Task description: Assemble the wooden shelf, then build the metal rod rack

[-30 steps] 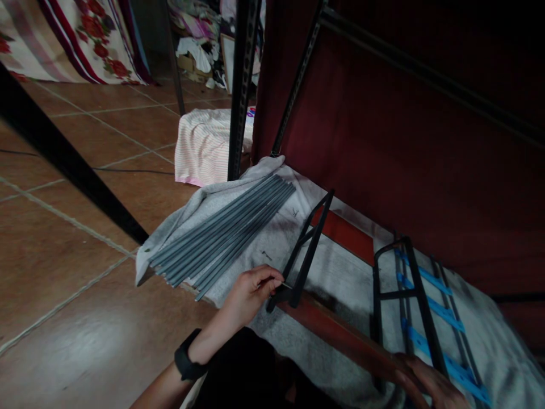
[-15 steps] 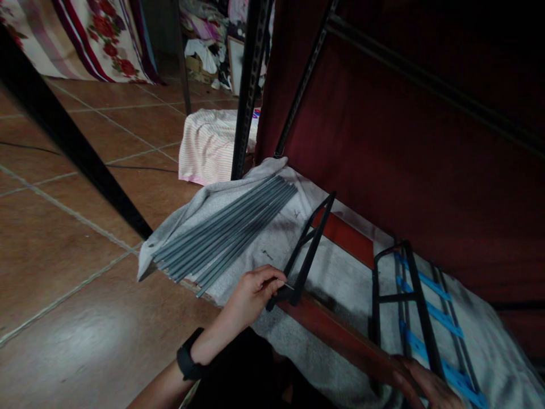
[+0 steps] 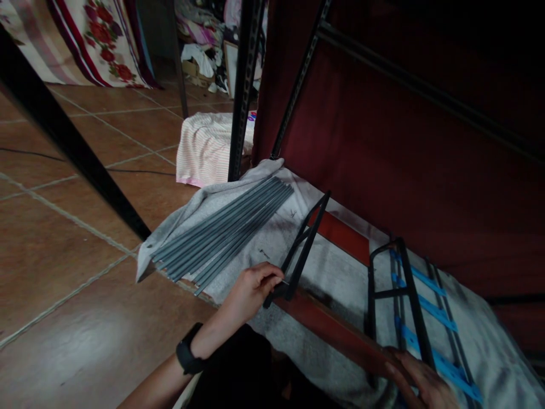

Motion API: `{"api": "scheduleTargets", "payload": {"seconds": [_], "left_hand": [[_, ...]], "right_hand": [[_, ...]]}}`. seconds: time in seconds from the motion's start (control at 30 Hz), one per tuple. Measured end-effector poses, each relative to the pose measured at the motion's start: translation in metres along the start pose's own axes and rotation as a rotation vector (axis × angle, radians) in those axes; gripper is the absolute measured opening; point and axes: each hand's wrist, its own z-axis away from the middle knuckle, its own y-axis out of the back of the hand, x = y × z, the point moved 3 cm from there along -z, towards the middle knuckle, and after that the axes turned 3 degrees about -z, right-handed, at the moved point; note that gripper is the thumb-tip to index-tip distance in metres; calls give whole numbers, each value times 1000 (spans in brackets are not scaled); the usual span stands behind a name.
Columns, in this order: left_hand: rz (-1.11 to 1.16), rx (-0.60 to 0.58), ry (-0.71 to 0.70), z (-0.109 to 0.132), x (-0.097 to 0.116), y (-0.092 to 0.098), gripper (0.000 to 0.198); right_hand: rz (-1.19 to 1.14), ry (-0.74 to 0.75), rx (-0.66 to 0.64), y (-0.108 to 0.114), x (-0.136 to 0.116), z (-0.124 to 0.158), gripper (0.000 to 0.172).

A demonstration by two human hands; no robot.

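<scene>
My left hand is closed in a pinch on a small thin metal piece, too small to name surely. Its tip meets the near lower corner of a black metal end frame. That frame stands tilted at the left end of a reddish-brown board. At the board's other end my right hand grips its edge, close beside a second black end frame; part of this hand is cut off below.
Several grey metal rods lie on a grey cloth at left. Blue slotted strips with dark rods lie at right. Black uprights and a dark red panel bound the far side. Small screws rest on the cloth.
The view has shifted slightly. My left hand still pinches the small metal piece at the frame's corner, and my right hand stays on the board.
</scene>
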Motion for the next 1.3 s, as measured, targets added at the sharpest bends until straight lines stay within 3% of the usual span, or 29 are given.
{"api": "scheduleTargets", "payload": {"seconds": [0.17, 0.47, 0.7, 0.9, 1.3], "left_hand": [[-143, -33, -47, 4, 3, -2, 22], [-280, -237, -254, -12, 19, 5, 29], [-273, -147, -99, 1, 25, -7, 34], [-419, -62, -32, 15, 33, -23, 42], [-452, 50, 28, 18, 29, -28, 48]], "right_hand": [[0, -13, 4, -1, -2, 0, 31], [47, -40, 15, -3, -8, 0, 33], [37, -11, 63, -4, -11, -1, 38], [53, -11, 89, -4, -16, -3, 35], [21, -4, 107, 2, -17, -5, 38]]}}
